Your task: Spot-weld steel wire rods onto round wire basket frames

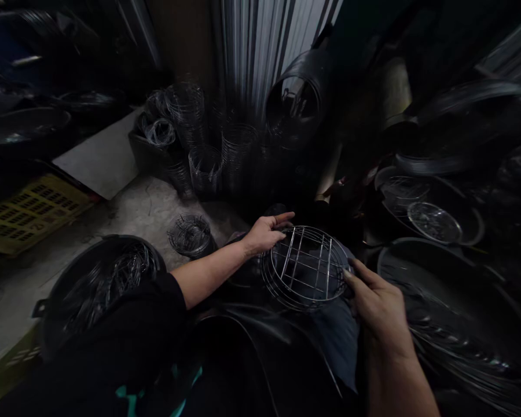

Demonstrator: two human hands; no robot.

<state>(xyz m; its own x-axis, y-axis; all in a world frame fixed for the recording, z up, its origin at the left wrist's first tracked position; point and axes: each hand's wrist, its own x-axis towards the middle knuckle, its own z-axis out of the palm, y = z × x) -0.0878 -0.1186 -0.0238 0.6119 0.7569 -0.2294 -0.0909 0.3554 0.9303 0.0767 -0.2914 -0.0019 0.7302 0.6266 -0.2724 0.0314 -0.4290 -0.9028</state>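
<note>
A round wire rack (308, 266), with straight bars crossing inside its rings, is held up over my lap. More than one ring shows along its lower left side, but whether it is a single piece or a stack I cannot tell. At its upper left rim is my left hand (264, 233), thumb on the near side and a finger stretched beyond; part of that grip is hidden. My right hand (380, 298) pinches the right edge between thumb and fingers. Beneath the rack lies dark blue-grey cloth (336, 336).
On my left stands a black tub (54, 295) of wire pieces beside a stack of wire rings (191, 231). Wire baskets (206, 165) stand ahead near a metal drum (293, 95). Black basins (429, 255) with wire parts crowd the right; a yellow crate (47, 202) sits far left.
</note>
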